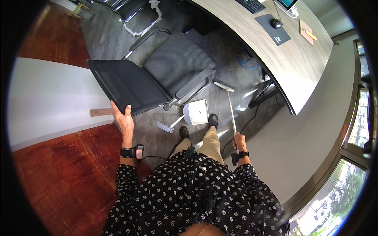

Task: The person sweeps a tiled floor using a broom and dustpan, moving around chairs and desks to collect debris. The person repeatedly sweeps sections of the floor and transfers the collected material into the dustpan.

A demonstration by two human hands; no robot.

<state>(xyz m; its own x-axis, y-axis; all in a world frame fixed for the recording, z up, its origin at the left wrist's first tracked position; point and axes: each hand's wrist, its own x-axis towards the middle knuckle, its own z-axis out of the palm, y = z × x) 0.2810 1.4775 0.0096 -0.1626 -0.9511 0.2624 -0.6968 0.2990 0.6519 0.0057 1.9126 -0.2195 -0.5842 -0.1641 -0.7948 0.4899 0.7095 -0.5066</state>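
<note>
My left hand (124,124) grips the near top corner of a black office chair's backrest (130,85), with thumb and fingers spread on it. In my right hand (239,142) is the pale handle of a broom (231,110). The broom's head (224,86) rests on the grey floor beside the chair's armrest, dark bristles facing away from me. A white dustpan (197,112) lies on the floor just ahead of my shoes, its handle (177,121) stretching to the left. The chair's padded seat (180,59) faces the desk.
A wood-topped desk (295,62) curves along the right, carrying a keyboard (251,5), mouse (276,23) and notebook (306,32). Black cable (251,119) and blue cable (246,62) run below it. Another chair (127,11) stands beyond. Walls and a window (330,191) flank me.
</note>
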